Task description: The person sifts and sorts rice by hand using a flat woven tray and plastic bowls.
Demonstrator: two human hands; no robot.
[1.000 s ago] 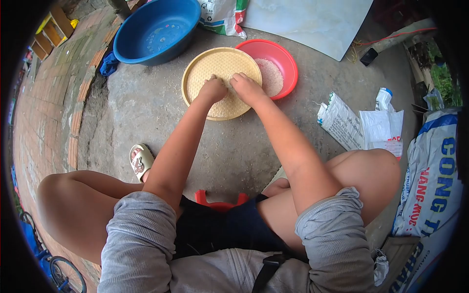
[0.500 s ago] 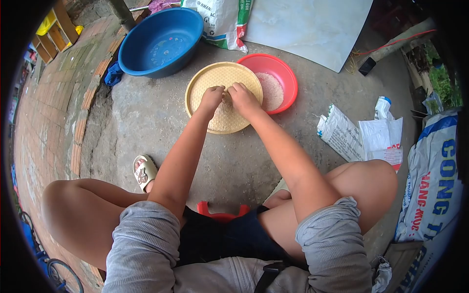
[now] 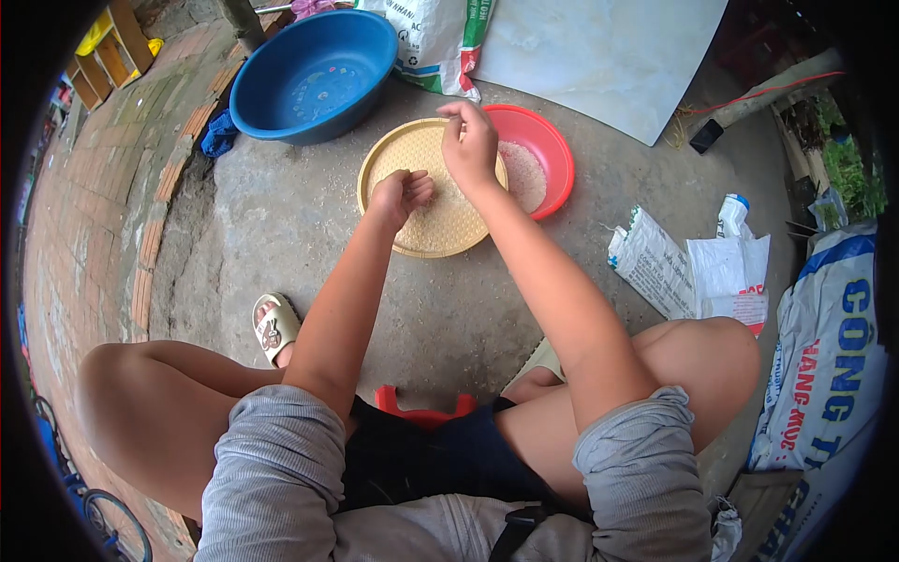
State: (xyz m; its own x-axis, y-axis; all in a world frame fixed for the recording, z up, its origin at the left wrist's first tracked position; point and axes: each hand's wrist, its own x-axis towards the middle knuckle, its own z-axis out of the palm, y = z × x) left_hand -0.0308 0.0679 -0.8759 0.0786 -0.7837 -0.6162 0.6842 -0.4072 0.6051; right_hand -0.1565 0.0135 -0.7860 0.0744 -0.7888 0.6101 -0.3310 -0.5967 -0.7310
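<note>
Your right hand is lifted over the far edge of the yellow woven tray, its thumb and fingers pinched together; whatever sits between them is too small to make out. Your left hand is curled loosely over the middle of the tray, fingers bent in toward the palm, and you cannot tell whether it holds anything or quite touches the weave. The two hands are apart, the right one farther from you than the left.

The tray lies flat on the concrete floor with a thin scatter of rice grains across it. Its far right rim overlaps the red basin, which holds a heap of white rice. Just beyond the tray's far left edge stands the blue basin, with a little water in its bottom, and a blue cloth lies at its left side.

On the floor toward the right edge lie printed plastic bags and a large white sack. Your sandalled foot rests near the brick border on the left.
</note>
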